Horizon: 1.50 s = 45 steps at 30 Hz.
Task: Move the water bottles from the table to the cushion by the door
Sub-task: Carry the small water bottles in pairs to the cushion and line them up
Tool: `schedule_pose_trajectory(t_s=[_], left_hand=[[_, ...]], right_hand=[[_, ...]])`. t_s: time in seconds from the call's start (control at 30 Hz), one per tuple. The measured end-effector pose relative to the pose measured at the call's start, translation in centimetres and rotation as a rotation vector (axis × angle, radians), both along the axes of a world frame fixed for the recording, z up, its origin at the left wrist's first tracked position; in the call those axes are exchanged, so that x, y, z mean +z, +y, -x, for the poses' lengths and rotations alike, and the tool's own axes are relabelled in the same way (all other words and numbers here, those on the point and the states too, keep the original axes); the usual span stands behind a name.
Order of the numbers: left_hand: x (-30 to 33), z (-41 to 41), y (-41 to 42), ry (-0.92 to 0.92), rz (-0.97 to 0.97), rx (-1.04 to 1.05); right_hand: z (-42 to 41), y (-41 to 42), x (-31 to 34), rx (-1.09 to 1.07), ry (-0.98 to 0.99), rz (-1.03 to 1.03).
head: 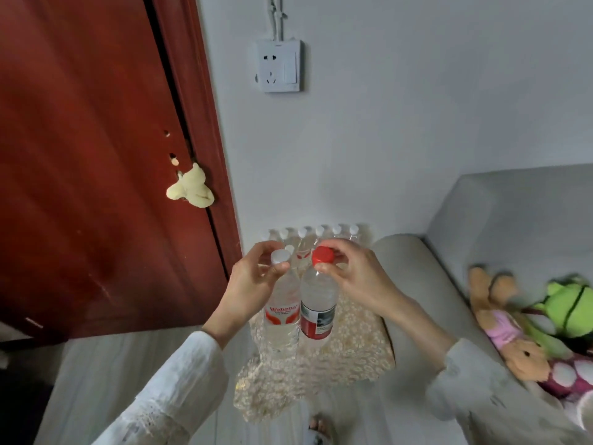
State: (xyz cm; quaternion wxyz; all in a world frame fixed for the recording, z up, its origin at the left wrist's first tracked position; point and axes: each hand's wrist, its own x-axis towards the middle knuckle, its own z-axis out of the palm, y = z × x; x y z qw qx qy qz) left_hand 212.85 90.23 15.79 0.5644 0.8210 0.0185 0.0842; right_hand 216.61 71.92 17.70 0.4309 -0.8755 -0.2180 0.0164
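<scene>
Left hand: my left hand [256, 274] pinches the neck of the white-capped bottle [282, 309] just under its cap, thumb in front, fingers curled behind; closed on it.
Right hand: my right hand [356, 274] grips the red-capped bottle [317, 303] at the neck, thumb below the cap, fingers wrapped over the far side; closed on it.
Held bottles: both upright, side by side, touching or nearly so along their bodies. White-capped one is clear with a red and white label; red-capped one has a red and grey label. Both are above the cushion [356, 345]; I cannot tell whether their bases rest on it.
Cushion: pale floral cover, on the floor [134, 364] between the red door [96, 139] and the sofa [449, 284].
Other bottles: a row of bottles [311, 234] with white caps stands along the cushion's far edge, against the wall [385, 139].
Sofa: grey, plush toys [529, 322] lying on its seat at the right.
Wall: socket plate [278, 65] above the row.
Sleeves: white, on both arms.
</scene>
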Motion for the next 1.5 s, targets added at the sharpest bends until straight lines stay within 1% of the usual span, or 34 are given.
schedule_pose_trajectory(t_s=[0.13, 0.23, 0.37, 0.5, 0.6, 0.73, 0.83, 0.97, 1.17, 1.3, 1.5], left_hand=[[-0.8, -7.0, -0.1, 0.014, -0.031, 0.010], [-2.5, -11.6, 0.1, 0.060, -0.039, 0.032], [-6.2, -17.0, 0.0, 0.132, -0.011, -0.007], [-10.9, -20.7, -0.2, 0.246, -0.063, -0.066], [-14.0, -22.5, -0.9, 0.284, -0.134, -0.118], [-18.3, -24.3, -2.5, 0.362, -0.173, -0.195], [-21.5, -25.3, -3.5, 0.412, -0.226, -0.208], [-24.6, -26.4, -4.6, 0.427, -0.340, -0.184], [-26.6, -28.7, -5.5, 0.407, -0.454, -0.160], [-27.3, -30.1, -5.6, 0.428, -0.464, -0.099], [-28.0, -31.3, -5.9, 0.444, -0.466, -0.055]], right_hand=[[-7.6, -0.5, -0.4, 0.011, 0.012, 0.070], [-12.1, -0.6, -1.9, -0.001, 0.053, 0.104], [-16.8, -1.0, -5.6, -0.074, 0.121, 0.158], [-20.1, -1.0, -10.3, -0.090, 0.148, 0.194], [-22.2, -1.2, -13.8, -0.079, 0.175, 0.250], [-24.9, -2.4, -18.6, -0.036, 0.228, 0.339], [-26.9, -3.2, -21.8, 0.039, 0.269, 0.375], [-28.6, -3.8, -25.3, 0.132, 0.358, 0.399], [-30.9, -3.5, -28.1, 0.188, 0.430, 0.395], [-31.8, -3.3, -29.2, 0.197, 0.405, 0.421], [-32.6, -3.0, -30.0, 0.213, 0.400, 0.389]])
